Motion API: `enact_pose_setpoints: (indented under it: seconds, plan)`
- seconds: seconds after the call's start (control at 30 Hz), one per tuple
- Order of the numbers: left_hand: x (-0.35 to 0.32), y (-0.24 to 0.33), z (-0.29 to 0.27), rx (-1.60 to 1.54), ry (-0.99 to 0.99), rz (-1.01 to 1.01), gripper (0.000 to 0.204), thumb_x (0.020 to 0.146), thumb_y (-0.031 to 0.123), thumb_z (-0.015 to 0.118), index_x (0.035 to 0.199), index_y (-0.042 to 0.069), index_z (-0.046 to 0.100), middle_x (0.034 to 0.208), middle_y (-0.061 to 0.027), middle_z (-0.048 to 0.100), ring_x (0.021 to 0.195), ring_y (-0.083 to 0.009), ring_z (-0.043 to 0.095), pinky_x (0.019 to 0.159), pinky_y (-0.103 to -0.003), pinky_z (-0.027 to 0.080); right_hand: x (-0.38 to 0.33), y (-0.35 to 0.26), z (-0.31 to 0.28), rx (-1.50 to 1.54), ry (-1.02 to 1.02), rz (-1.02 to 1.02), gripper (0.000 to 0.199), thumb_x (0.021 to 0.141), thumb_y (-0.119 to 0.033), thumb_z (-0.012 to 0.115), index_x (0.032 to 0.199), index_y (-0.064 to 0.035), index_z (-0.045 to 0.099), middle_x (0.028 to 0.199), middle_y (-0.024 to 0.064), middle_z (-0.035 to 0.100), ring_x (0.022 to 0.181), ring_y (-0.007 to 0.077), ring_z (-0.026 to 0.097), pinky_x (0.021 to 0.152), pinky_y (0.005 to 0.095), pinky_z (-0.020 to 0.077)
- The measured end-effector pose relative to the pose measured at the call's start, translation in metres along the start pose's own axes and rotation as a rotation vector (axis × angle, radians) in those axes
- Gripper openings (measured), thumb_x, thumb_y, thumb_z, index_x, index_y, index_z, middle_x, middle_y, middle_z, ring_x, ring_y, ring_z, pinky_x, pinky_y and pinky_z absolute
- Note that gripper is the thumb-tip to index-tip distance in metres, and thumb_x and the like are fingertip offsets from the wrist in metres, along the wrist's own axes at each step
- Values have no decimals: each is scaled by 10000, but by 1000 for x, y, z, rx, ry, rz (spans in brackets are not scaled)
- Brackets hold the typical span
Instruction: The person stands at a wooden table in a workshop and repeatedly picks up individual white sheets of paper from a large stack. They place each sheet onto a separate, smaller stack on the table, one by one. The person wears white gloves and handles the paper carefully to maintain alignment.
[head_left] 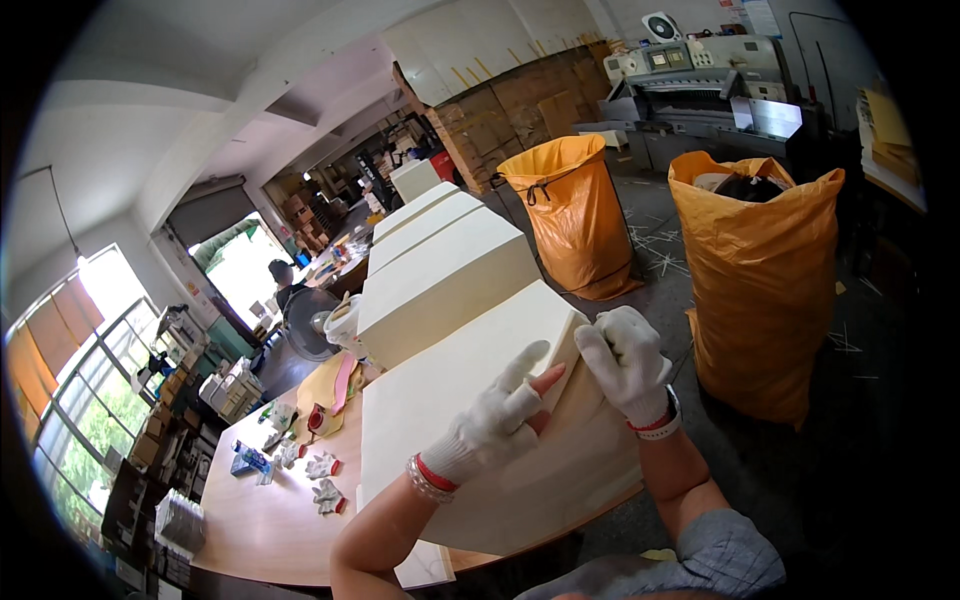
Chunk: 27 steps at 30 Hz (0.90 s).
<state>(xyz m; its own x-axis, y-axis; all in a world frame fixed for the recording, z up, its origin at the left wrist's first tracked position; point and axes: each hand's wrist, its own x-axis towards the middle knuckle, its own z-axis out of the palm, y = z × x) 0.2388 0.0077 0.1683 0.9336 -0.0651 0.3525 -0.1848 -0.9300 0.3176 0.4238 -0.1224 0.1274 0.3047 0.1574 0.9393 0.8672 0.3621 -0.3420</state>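
Observation:
A tall stack of large cream paper sheets (pixel 425 390) stands right in front of me on a wooden table (pixel 240 530). Both my hands wear white knitted gloves. My left hand (pixel 490 415) rests over the stack near its right edge, fingers apart, with bare fingertips poking out of the glove. At the stack's far right corner, the fingers of my right hand (pixel 625 360) are curled closed on the edge of the top sheets, which lift slightly there. How many sheets are gripped cannot be seen.
More cream paper stacks (pixel 430 285) line up beyond. Two orange sacks (pixel 765 300) stand on the floor at right, before a large grey machine (pixel 690 85). Spare gloves (pixel 325 466), a tape roll (pixel 317 418) and a bottle (pixel 252 458) lie at left. Behind are a fan (pixel 308 325) and a person (pixel 285 285).

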Motion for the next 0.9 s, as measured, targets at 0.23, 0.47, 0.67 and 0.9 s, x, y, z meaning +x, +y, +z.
enact_pose_setpoints:
  seconds: [0.23,0.47,0.67,0.9]
  plan:
    - [2,-1,4,-110,34,15,509,776,7,821,1248,48,633,1502,-249,450,1220,-384,610,942,-398,545,-2,-1,3,-10,40,63,146,926,-50,660,785,-21,639,664,81,533,630,262,550,582,388,421]
    - [2,0,5,-50,87,29,477,784,9,822,1221,60,637,1493,-253,453,1245,-400,591,985,-423,517,0,-1,0,-48,10,17,162,932,-51,657,776,-17,630,639,78,509,619,252,540,575,381,417]
    - [2,-3,0,-82,-107,-98,460,821,10,799,1243,96,637,1462,-194,492,1272,-374,557,1027,-428,477,-2,0,4,-24,53,31,189,937,-51,657,758,-11,608,634,78,498,612,254,534,574,385,413]
    - [3,3,3,-49,74,-14,428,771,5,818,1160,33,642,1491,-282,447,1186,-409,624,931,-411,547,-4,1,4,20,58,96,212,940,-57,659,741,-13,602,631,77,506,607,256,534,580,390,419]
